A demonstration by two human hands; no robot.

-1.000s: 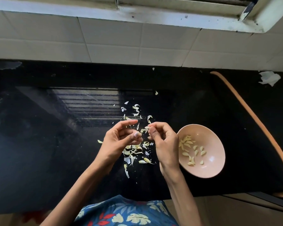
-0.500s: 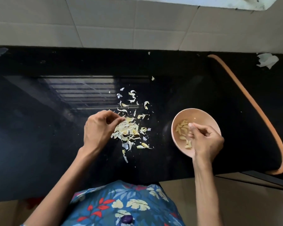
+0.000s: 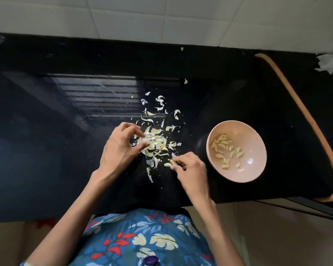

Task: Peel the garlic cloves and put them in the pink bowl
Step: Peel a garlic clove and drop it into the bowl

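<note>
- Garlic cloves [image 3: 226, 148], peeled and pale, lie loosely scattered inside the pink bowl [image 3: 254, 139], mostly toward its 10 o'clock side. There are more than a dozen, so I judge a good share of your job done.
- Your right hand [image 3: 190, 167] is at 9 o'clock of the bowl, low over the counter [image 3: 65, 160]. Its thumb and forefinger pinch a loose clove [image 3: 171, 163] at the 5 o'clock edge of the skin pile [image 3: 154, 144]. I take it for your next one to peel, though I cannot tell whether skin is on it.
- Your left hand [image 3: 119, 148] is at 9 o'clock of the pile, fingers bent and tips down among the skins. I cannot tell whether it grips anything.
- As for what is left, the pile hides its own contents, so the number of unpeeled cloves is unclear. One more pale piece lies just beside the pinched one.
- Stray skins [image 3: 159, 104] trail away from the pile toward 12 o'clock.
- The counter is black, glossy stone and throws back a slatted reflection at 10 o'clock of the pile.
- An orange edge strip [image 3: 306, 116] curves round the counter at 3 o'clock of the bowl.
- A torn white scrap [image 3: 328, 63] sits at the far 2 o'clock corner.
- White wall tiles [image 3: 161, 25] run behind the counter at 12 o'clock, and a beige floor [image 3: 277, 237] shows at 5 o'clock.
- Your blue floral garment [image 3: 148, 239] fills the view at 6 o'clock.
</note>
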